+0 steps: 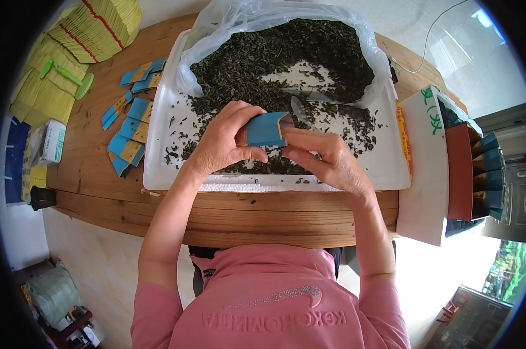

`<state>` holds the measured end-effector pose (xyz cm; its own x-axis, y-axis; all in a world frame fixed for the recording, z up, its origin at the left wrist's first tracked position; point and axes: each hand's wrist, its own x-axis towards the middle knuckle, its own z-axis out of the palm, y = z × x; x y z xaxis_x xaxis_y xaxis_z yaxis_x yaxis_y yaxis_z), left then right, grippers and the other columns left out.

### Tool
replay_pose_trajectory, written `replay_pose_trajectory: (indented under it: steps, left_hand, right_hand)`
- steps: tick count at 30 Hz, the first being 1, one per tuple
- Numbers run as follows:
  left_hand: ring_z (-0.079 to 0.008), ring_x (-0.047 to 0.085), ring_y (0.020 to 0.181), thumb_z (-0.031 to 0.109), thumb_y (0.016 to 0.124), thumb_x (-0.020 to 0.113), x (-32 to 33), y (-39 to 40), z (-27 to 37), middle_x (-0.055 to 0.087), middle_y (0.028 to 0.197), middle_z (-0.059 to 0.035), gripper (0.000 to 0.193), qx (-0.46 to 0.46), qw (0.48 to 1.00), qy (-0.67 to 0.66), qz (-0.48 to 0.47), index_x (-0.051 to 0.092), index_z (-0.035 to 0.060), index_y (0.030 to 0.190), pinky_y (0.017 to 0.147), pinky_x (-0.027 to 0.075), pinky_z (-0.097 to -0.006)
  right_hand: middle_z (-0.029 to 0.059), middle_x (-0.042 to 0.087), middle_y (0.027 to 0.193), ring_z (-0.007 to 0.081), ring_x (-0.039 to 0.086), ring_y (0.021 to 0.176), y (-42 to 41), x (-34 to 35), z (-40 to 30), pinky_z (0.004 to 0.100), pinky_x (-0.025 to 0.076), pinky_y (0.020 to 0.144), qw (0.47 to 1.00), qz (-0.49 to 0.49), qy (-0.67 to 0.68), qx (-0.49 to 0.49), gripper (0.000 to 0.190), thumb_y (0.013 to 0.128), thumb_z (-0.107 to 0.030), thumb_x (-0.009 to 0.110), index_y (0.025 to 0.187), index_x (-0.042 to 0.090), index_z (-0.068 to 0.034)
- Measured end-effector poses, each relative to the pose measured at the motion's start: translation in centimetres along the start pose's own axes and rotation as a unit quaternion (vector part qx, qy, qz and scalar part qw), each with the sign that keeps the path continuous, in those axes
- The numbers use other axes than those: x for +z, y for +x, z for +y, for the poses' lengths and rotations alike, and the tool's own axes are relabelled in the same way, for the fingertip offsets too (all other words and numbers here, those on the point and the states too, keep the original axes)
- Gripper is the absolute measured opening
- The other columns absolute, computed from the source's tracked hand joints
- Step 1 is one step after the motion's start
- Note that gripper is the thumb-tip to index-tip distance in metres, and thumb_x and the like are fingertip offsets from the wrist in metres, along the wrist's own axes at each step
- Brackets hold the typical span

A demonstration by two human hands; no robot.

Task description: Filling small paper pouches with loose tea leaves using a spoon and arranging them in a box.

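My left hand point(226, 135) grips a small blue paper packet point(263, 129) that lies sideways, its opening facing right. At that opening the fingers of my right hand point(324, 155) touch the packet's edge; the fingertips are partly hidden inside it. Both hands are above a white foam tray point(160, 139) scattered with dark dried leaves point(254, 61) that look like tea. Most of the leaves heap at the back, in and around a clear plastic bag point(367, 26) spread open.
Several blue and tan packets point(134, 120) lie left on the wooden table point(245, 218). Yellow paper stacks point(49, 83) stand behind them, a green plastic stand point(66, 74) on top. At right, a white foam box point(424, 170) bears a brown box point(460, 170) of upright blue packets.
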<state>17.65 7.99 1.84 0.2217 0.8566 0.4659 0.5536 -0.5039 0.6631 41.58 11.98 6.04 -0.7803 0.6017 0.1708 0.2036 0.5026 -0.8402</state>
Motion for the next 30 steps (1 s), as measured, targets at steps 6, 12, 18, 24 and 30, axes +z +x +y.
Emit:
replay_pose_trajectory:
  steps: [6, 12, 18, 24, 30]
  left_hand:
    - [-0.0273, 0.055, 0.094, 0.052, 0.056, 0.082, 0.4, 0.3, 0.0, 0.058, 0.100, -0.0074, 0.079, 0.025, 0.999, 0.019, -0.002, 0.058, 0.0049, 0.114, 0.082, 0.048, -0.0372]
    - [-0.0274, 0.056, 0.093, 0.047, 0.054, 0.084, 0.6, 0.4, 0.2, 0.058, 0.101, -0.0078, 0.077, 0.027, 0.999, 0.032, 0.001, 0.059, 0.0054, 0.113, 0.080, 0.049, -0.0368]
    - [-0.0275, 0.057, 0.092, 0.039, 0.052, 0.087, 0.9, 0.3, 0.6, 0.059, 0.099, -0.0066, 0.073, 0.073, 0.996, 0.044, 0.025, 0.059, 0.0062, 0.111, 0.080, 0.049, -0.0379]
    - [-0.0280, 0.056, 0.094, 0.033, 0.053, 0.085, 1.7, -0.1, 0.1, 0.057, 0.101, -0.0073, 0.070, 0.112, 0.991, 0.073, 0.013, 0.058, 0.0063, 0.111, 0.081, 0.050, -0.0394]
    - [-0.0284, 0.055, 0.098, 0.034, 0.054, 0.085, 1.0, -0.4, 0.1, 0.056, 0.106, -0.0087, 0.072, 0.099, 0.992, 0.071, 0.015, 0.057, 0.0058, 0.115, 0.085, 0.049, -0.0398]
  right_hand:
    - [0.0103, 0.067, 0.110, 0.0296, 0.060, 0.105, -0.2, -0.7, -2.5, 0.0415, 0.043, 0.091, 0.943, 0.084, -0.302, -0.110, 0.030, 0.074, -0.002, 0.070, 0.104, 0.065, -0.002]
    - [0.0113, 0.067, 0.107, 0.0300, 0.061, 0.101, -0.9, 0.7, -1.5, 0.0391, 0.044, 0.088, 0.941, 0.140, -0.263, -0.161, 0.026, 0.078, 0.000, 0.068, 0.104, 0.064, 0.000]
    - [0.0147, 0.067, 0.089, 0.0180, 0.064, 0.081, -0.1, 0.6, -2.5, 0.0319, 0.048, 0.068, 0.995, 0.029, 0.016, 0.093, 0.019, 0.083, -0.006, 0.067, 0.098, 0.064, 0.004]
    - [0.0102, 0.062, 0.070, 0.0246, 0.064, 0.072, 1.8, 1.8, -0.5, 0.0388, 0.049, 0.079, 0.984, -0.116, -0.079, 0.108, 0.021, 0.080, -0.017, 0.072, 0.085, 0.064, 0.002]
    - [0.0098, 0.058, 0.067, 0.0299, 0.064, 0.081, 2.4, 1.8, -0.2, 0.0569, 0.008, 0.117, 0.980, -0.157, -0.112, 0.053, 0.036, 0.081, -0.037, 0.073, 0.087, 0.066, -0.002]
